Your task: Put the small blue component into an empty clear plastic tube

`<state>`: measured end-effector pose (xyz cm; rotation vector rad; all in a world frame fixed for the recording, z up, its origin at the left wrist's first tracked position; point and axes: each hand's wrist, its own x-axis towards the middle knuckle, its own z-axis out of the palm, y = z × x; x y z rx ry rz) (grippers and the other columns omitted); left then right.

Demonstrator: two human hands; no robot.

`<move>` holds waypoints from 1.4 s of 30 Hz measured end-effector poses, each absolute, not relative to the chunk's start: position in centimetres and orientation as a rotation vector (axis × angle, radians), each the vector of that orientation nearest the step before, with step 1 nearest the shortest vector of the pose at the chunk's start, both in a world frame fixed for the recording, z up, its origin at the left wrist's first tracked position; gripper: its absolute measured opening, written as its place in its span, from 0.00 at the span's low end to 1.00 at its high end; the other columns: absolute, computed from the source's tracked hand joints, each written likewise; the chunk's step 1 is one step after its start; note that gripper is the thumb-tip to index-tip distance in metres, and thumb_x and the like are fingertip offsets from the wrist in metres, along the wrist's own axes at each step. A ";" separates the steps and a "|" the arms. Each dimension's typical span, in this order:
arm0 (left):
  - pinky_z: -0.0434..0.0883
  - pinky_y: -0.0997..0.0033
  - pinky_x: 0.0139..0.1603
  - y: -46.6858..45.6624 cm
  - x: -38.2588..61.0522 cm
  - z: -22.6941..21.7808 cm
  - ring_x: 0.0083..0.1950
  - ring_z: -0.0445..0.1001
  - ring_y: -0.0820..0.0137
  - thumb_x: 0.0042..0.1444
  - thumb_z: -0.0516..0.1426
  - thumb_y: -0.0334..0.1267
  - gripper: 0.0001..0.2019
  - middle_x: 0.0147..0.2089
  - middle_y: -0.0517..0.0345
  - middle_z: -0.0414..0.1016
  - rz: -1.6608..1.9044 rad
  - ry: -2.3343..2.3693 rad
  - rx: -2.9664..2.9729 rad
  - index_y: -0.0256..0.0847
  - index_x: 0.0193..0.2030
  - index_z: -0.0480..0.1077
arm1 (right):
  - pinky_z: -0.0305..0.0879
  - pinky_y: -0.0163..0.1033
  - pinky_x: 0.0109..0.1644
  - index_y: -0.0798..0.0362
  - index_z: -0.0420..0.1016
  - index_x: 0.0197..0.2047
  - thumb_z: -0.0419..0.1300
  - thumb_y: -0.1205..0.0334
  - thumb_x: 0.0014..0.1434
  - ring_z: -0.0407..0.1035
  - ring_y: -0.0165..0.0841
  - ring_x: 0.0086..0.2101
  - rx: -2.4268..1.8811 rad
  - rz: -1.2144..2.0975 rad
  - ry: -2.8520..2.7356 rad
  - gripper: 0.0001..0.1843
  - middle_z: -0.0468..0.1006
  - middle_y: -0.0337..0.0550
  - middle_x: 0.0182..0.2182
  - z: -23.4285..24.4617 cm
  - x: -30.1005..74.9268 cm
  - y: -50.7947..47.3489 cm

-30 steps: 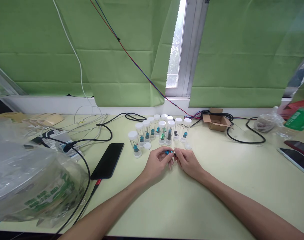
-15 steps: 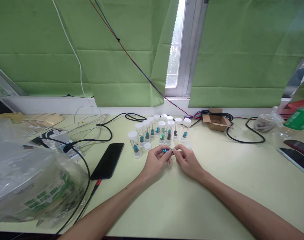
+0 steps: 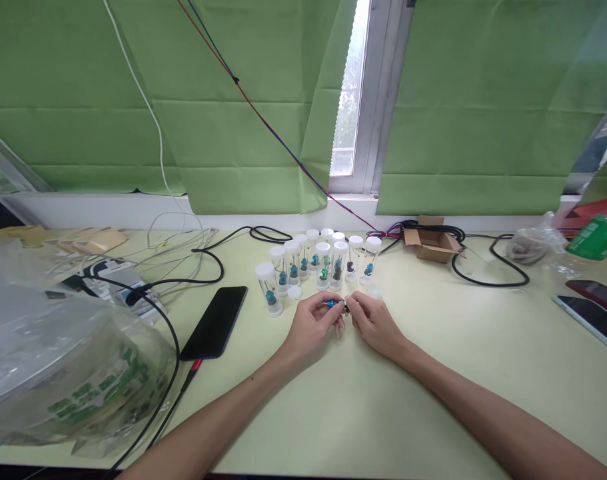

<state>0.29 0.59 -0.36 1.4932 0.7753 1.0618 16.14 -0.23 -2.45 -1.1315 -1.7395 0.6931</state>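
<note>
Above the table, my left hand (image 3: 310,323) is closed around a small shiny blue part with a thin metal rod (image 3: 330,304). My right hand (image 3: 374,320) meets it fingertip to fingertip, pinching a tiny dark piece (image 3: 346,307) at the part's right end. Fingers cover much of both pieces, so how they join cannot be made out. Just beyond the hands stand several clear tubes with white caps, the nearest tube (image 3: 270,291) being at the left. Blue, green or dark parts on thin rods show inside them. A loose white cap (image 3: 294,293) lies beside the tubes.
On the left are a black phone (image 3: 214,323), tangled cables and a big clear plastic bag (image 3: 78,373). A small open cardboard box (image 3: 432,248) sits at the back. Two more phones and a green-labelled bottle (image 3: 596,239) are at the right.
My right fingers have shifted slightly around the dark piece, so more of it shows between the hands. The left hand and the tubes stay nearly in place.
</note>
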 end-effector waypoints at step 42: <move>0.68 0.72 0.28 0.5 0.4 -0.3 0.24 0.69 0.73 0.55 0.57 0.44 0.13 0.24 0.59 0.71 1.060 0.765 1.489 0.36 0.39 0.72 | 0.53 0.34 0.25 0.52 0.59 0.23 0.44 0.53 0.67 0.55 0.27 0.18 -1.131 0.667 -1.764 0.22 0.60 0.32 0.15 -2.4 16.1 -0.2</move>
